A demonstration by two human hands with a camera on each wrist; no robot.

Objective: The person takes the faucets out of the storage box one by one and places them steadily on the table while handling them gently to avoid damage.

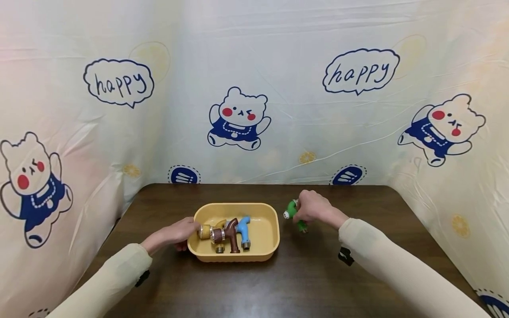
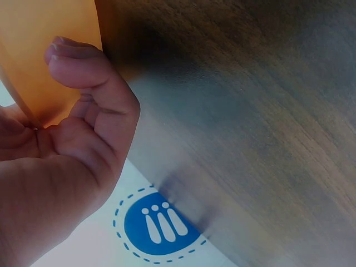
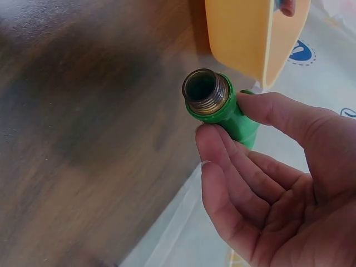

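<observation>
A green faucet [image 1: 292, 208] is pinched between the thumb and fingers of my right hand [image 1: 316, 208], just right of a yellow plastic basin [image 1: 264, 232]. Its threaded metal end [image 3: 207, 93] faces the right wrist camera. At the basin's left end, my left hand [image 1: 180, 232] grips the rim, and the left wrist view shows curled fingers against the outer wall [image 2: 33, 61]. Inside the basin lie a brown faucet [image 1: 232, 236], a blue faucet [image 1: 243, 229] and a yellow faucet [image 1: 205, 232], partly covered by the brown one.
The basin stands on a dark wooden table [image 1: 246, 291] with rounded back corners. A pale curtain [image 1: 294, 132] printed with cartoon bears hangs behind the table and along both sides.
</observation>
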